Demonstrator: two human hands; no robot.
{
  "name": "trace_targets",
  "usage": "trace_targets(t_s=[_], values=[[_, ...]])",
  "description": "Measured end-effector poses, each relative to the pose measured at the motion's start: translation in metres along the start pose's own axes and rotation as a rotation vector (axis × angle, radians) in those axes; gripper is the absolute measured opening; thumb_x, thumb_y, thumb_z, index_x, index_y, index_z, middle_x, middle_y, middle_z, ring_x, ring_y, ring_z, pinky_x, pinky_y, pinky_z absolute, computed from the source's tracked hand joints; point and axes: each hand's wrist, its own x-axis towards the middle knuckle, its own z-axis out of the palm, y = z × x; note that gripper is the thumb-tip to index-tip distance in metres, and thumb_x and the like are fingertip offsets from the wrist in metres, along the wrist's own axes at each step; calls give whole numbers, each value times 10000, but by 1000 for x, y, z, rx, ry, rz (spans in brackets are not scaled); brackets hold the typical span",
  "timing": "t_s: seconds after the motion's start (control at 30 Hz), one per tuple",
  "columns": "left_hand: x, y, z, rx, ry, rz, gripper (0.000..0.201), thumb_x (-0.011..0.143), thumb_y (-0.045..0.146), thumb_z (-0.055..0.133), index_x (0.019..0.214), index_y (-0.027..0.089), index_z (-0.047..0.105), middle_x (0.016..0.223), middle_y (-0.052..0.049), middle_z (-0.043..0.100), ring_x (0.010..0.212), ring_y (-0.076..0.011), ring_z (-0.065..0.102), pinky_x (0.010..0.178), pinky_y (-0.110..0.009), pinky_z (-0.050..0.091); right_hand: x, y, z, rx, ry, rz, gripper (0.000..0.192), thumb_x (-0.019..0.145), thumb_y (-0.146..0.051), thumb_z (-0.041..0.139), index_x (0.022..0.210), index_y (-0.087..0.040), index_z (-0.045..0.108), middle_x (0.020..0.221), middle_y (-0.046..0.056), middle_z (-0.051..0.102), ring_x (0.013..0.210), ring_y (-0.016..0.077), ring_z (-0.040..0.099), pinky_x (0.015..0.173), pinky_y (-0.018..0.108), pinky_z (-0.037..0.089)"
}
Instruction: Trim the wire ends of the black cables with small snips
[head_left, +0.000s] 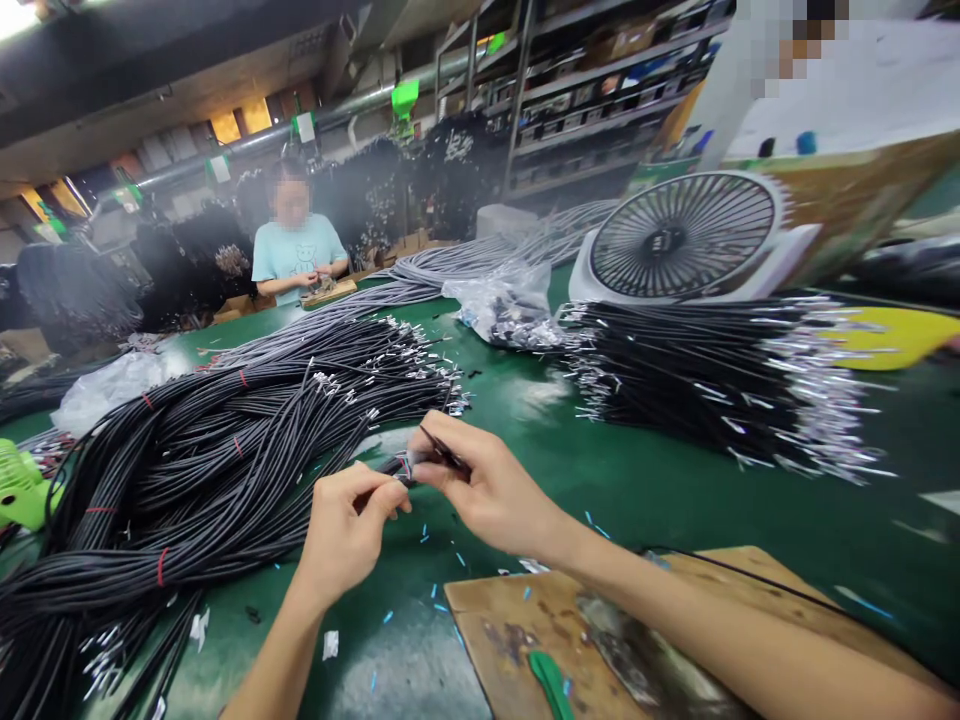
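My left hand (349, 525) is closed, thumb against forefinger, on the end of a black cable (391, 466). Thin stripped wires show at that end, between my two hands. Fingers of my right hand (491, 485) are curled round a dark, slim tool that looks like tweezers (444, 450), and its fingertips meet the wire ends close to my left thumb. What exactly the right fingertips pinch is too small to make out. Left of my hands lies a big heap of black cables (225, 450), tied in places with red bands.
A cut bundle of black cables (690, 370) lies at the right, before a fan (682, 240). A clear plastic bag (502, 300) sits mid-table. Under my right forearm is a brown board (510, 620) with a green-handled tool (550, 682). A co-worker (300, 250) sits across.
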Motion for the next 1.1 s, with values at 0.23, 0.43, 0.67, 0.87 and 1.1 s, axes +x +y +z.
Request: trace_targets(t_s=[0.23, 0.43, 0.67, 0.87, 1.1], values=[[-3, -3, 3, 2, 48, -13, 295, 822, 181, 492, 548, 154, 597, 529, 8, 548, 480, -91, 455, 413, -187, 301, 3, 5, 0, 149, -194, 232, 288, 664, -428, 599, 631, -195, 434, 511, -79, 328, 442, 75, 243, 422, 220, 208], [-5, -2, 13, 37, 216, 11, 174, 726, 154, 606, 560, 164, 657, 555, -2, 576, 520, -111, 499, 495, -202, 374, 4, 6, -1, -59, 3, 88, 236, 708, -352, 584, 617, -196, 433, 569, -43, 377, 517, 105, 331, 457, 226, 266], [-5, -5, 8, 5, 151, 27, 278, 781, 174, 528, 541, 170, 668, 486, -5, 579, 445, -108, 482, 430, -196, 346, 2, 8, -3, -320, -57, -247, 131, 781, -212, 462, 655, -203, 428, 622, -7, 414, 537, 130, 382, 476, 247, 315], [-12, -8, 7, -101, 135, -87, 278, 770, 240, 555, 525, 157, 657, 462, 7, 568, 404, -90, 445, 375, -184, 294, 6, 6, -23, -630, 511, -365, 135, 791, -116, 450, 690, -205, 456, 666, 20, 483, 604, 160, 475, 557, 274, 381], [-12, -8, 9, -212, 206, -163, 198, 745, 281, 610, 611, 157, 687, 523, -1, 594, 436, -103, 490, 398, -191, 364, -6, 2, -16, -523, 91, -241, 235, 836, -250, 500, 611, -184, 514, 552, -18, 478, 499, 118, 425, 466, 237, 341]])
